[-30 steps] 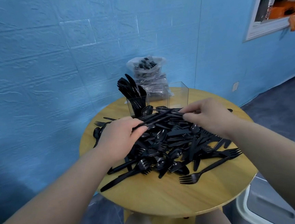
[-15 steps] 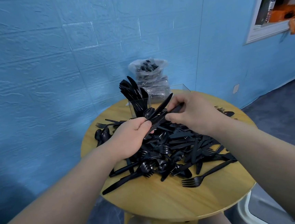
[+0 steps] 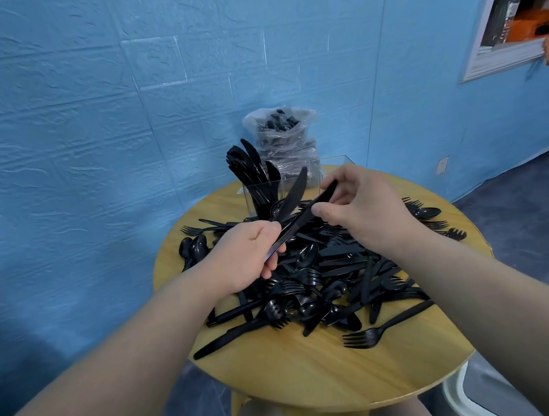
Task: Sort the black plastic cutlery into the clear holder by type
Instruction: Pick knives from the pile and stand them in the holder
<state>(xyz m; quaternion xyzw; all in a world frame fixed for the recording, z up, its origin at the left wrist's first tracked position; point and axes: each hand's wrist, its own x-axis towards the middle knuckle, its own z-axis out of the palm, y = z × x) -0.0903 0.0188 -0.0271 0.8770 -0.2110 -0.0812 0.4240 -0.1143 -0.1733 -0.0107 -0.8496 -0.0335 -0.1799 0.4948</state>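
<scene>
On the round tabletop point(image 3: 314, 380), left to right, we list:

Left hand point(image 3: 247, 256): fingers curled round the handle end of a knife point(image 3: 290, 198), blade pointing up toward the holder point(image 3: 285, 190).

Holder: clear, at the tabletop's far edge. Its left compartment is full of upright knives; what the other compartments hold we cannot tell.

Right hand point(image 3: 363, 213): thumb and fingers pinching a second knife point(image 3: 320, 202), which lies slanted, its lower end meeting the left hand.

Pile point(image 3: 321, 270): forks, spoons and knives mixed, heaped under both hands; loose forks lie at its edges.

Handling, as we judge it: each piece light, thin, fairly stiff but springy, glossy and likely slick. We would take them by the handle, several gathered in parallel, and go easy on tines and blades, which could snap.

Change against a second ago: both hands have come up off the pile toward the holder; the knives, then held near level, now tilt blade-up.
</scene>
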